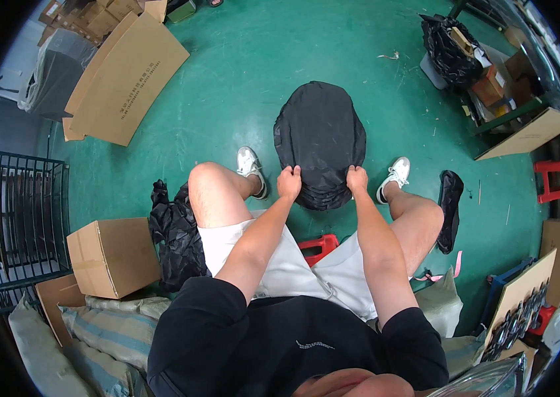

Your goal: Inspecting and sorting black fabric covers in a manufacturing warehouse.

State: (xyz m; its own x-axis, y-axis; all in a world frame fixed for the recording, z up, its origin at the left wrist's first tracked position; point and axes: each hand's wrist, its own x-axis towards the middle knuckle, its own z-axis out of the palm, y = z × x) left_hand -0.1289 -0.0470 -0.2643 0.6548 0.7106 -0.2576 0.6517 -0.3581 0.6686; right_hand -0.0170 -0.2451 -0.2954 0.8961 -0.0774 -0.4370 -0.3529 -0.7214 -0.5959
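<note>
A large oval piece of black fabric (320, 126), like a cover with a gathered rim, lies between my feet on the floor. Its near part is bunched into folds. My left hand (289, 182) is closed on its near left edge, thumb on top. At the near right edge my right hand (357, 179) pinches the same fabric, level with the left. Whatever lies under the cloth is hidden.
A crumpled black plastic bag (177, 241) and a cardboard box (113, 258) are at my left. A long black folded bundle (450, 210) lies past my right leg. A large carton (128, 79) stands far left; a black-lined bin (451, 53) far right. Beneath me is a red stool (320, 249).
</note>
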